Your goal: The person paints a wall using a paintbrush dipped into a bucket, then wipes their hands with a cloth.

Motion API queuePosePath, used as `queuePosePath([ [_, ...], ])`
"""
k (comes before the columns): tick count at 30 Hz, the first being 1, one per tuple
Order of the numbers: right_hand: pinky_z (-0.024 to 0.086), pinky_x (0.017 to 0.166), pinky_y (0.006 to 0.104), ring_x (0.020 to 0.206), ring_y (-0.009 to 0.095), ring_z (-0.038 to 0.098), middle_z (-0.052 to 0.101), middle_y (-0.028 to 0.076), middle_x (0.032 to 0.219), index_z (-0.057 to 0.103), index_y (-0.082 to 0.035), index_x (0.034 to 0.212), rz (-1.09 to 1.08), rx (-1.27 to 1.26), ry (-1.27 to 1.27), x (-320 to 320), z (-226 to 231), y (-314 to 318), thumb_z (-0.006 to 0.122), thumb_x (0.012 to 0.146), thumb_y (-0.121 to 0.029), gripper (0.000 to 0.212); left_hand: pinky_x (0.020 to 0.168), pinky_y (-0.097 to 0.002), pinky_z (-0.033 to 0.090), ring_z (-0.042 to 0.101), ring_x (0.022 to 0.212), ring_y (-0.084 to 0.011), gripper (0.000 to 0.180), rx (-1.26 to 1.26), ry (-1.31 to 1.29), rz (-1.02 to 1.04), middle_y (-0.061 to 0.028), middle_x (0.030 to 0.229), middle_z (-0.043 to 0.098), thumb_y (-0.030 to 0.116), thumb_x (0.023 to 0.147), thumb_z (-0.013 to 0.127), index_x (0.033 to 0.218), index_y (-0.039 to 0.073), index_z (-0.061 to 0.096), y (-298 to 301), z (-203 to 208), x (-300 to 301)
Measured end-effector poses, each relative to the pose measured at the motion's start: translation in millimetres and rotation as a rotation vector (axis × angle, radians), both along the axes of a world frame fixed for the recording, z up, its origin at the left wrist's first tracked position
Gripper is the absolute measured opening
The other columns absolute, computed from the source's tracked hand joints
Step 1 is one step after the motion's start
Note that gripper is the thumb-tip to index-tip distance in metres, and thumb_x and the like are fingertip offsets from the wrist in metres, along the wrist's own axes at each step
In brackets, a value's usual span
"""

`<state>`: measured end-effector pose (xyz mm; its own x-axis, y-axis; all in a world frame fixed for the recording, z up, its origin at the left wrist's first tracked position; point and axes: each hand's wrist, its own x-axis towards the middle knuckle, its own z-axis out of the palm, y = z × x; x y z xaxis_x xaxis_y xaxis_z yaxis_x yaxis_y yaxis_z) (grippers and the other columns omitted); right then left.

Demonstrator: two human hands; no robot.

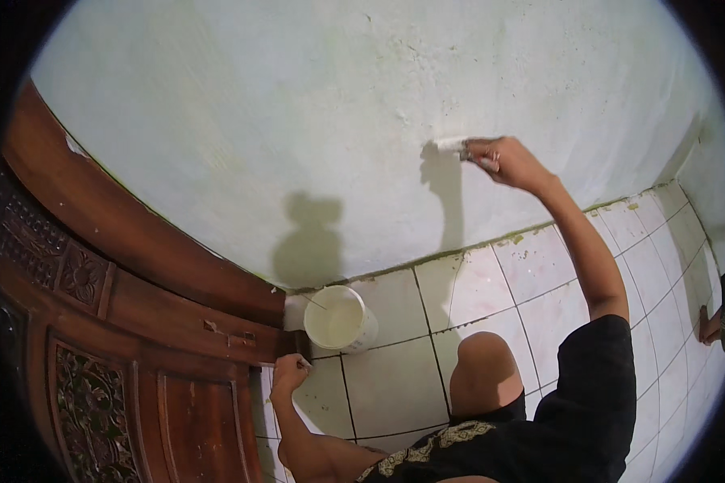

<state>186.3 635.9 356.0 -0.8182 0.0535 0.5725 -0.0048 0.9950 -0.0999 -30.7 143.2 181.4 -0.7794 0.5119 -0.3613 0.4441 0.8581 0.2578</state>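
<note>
My right hand [507, 161] is raised to the pale green wall [362, 105], its fingers closed round the handle of a paintbrush [449, 145]. The brush's white, paint-covered bristles point left and appear to touch the wall. My left hand [288, 375] is held low beside the carved wooden door, fingers curled in; whether they hold something small is hidden. Just beyond it, a white bucket [364, 332] of pale paint stands on the floor at the wall's foot. A thin stick or handle [317, 305] leans inside the bucket.
A dark brown carved door [201, 419] and its frame [129, 217] line the left side. White floor tiles [395, 378] have dark joints and green paint flecks along the wall. My bent knee [485, 362] is near the middle. Part of another person [710, 326] shows at the right rim.
</note>
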Motion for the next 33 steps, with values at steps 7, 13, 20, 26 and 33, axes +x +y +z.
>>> queuePosePath([
  [7,0.051,0.074,0.0308,0.091,0.026,0.059,0.053,0.009,0.116,0.06,-0.011,0.096,-0.111,0.163,0.578,3,70,12,0.059,0.07,-0.002,0.028,0.067,-0.0355,0.046,0.06,0.073,-0.0252,0.017,0.068,0.025,-0.087,-0.0112,0.074,0.062,0.02,0.067,0.069,0.075,0.006,0.062,18,-7,4],
  [13,0.05,0.072,0.0338,0.093,0.027,0.058,0.048,0.012,0.121,0.057,-0.012,0.103,-0.045,0.084,0.17,1,-44,18,0.056,0.072,-0.011,0.031,0.061,-0.0325,0.045,0.058,0.065,-0.02,0.023,0.089,0.012,-0.01,-0.0085,0.069,0.061,0.022,0.07,0.07,0.073,0.002,0.059,22,5,9],
  [20,0.046,0.067,0.0381,0.075,0.031,0.058,0.062,0.009,0.086,0.06,-0.01,0.087,-0.037,-0.05,-0.139,17,-18,27,0.053,0.072,-0.005,0.018,0.063,-0.0351,0.045,0.059,0.069,-0.0255,0.019,0.107,0.054,-0.048,-0.0129,0.07,0.06,0.017,0.067,0.069,0.075,0.003,0.059,16,1,13],
  [26,0.049,0.073,0.0327,0.085,0.03,0.058,0.056,0.009,0.11,0.058,-0.01,0.097,-0.115,0.235,0.523,25,109,26,0.056,0.073,-0.003,0.025,0.063,-0.0344,0.045,0.059,0.068,-0.0254,0.017,0.093,0.0,0.004,-0.0127,0.07,0.06,0.016,0.067,0.068,0.075,0.003,0.059,19,0,11],
  [33,0.05,0.078,0.0325,0.094,0.027,0.058,0.049,0.011,0.121,0.061,-0.011,0.096,-0.099,0.162,0.259,15,-2,37,0.058,0.067,-0.001,0.03,0.064,-0.0344,0.045,0.059,0.069,-0.0246,0.017,0.075,0.072,-0.04,-0.0107,0.07,0.06,0.018,0.068,0.068,0.075,0.005,0.06,25,12,18],
])
